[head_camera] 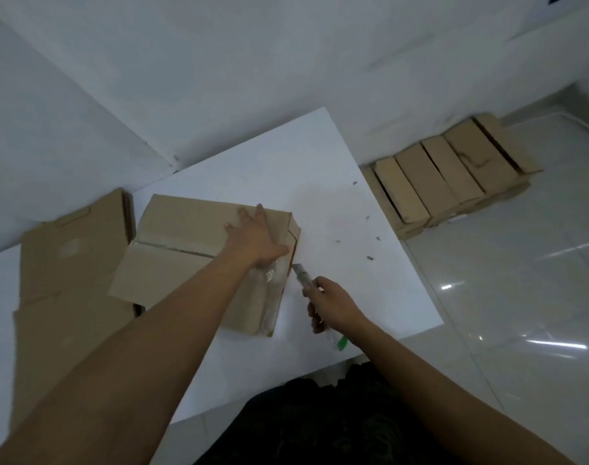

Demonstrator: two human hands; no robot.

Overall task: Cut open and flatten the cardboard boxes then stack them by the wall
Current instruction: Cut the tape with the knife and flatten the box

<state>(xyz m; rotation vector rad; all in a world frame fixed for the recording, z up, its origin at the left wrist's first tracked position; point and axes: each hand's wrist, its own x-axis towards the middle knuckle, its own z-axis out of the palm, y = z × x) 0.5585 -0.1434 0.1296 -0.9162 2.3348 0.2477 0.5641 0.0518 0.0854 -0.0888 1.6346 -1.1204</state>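
Observation:
A brown cardboard box (pixel 185 229) lies on the white table (pixel 336 203), with clear tape along its right end. My left hand (pixel 256 236) presses flat on the box's top near its right edge, fingers spread. My right hand (pixel 333 307) grips a utility knife (pixel 303 278) with a green end, and the blade tip touches the box's right side at the taped seam. Flattened cardboard (pixel 68 263) lies on the table to the left of the box.
Several brown boxes (pixel 454 172) lie side by side on the glossy tiled floor against the white wall at the right. Small scraps (pixel 370 258) dot the table right of the box. The table's near edge runs just in front of my dark trousers.

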